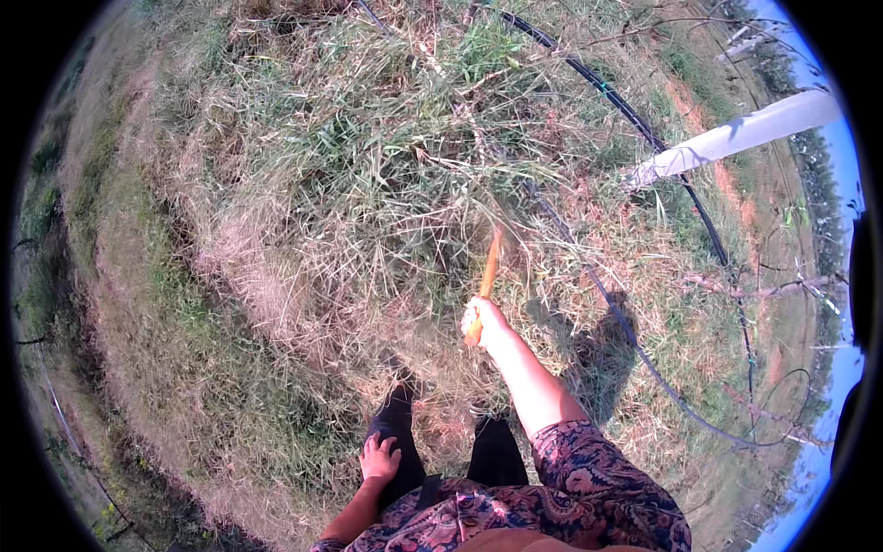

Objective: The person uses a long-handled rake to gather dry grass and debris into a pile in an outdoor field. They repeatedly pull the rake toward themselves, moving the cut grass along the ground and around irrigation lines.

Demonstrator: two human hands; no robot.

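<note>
The right hand (pixel 485 324) is closed around an orange wooden handle (pixel 487 276), which reaches up into a mound of dry and green grass (pixel 368 166); its working end is hidden among the stalks. The left hand (pixel 378 457) hangs open beside the dark trouser leg (pixel 397 428), holding nothing. A black irrigation hose (pixel 635 120) passes a white post (pixel 736 138).

handle (pixel 487 276) orange, centre | grass (pixel 368 166) mixed green and straw-tan, 11–12 o'clock | hose (pixel 635 120) black, 1–4 o'clock | post (pixel 736 138) white, 2 o'clock | sleeve (pixel 598 478) dark navy with rust-pink paisley, 5 o'clock | trousers (pixel 497 455) black, 6 o'clock | sky (pixel 842 156) pale blue, 3 o'clock
</note>
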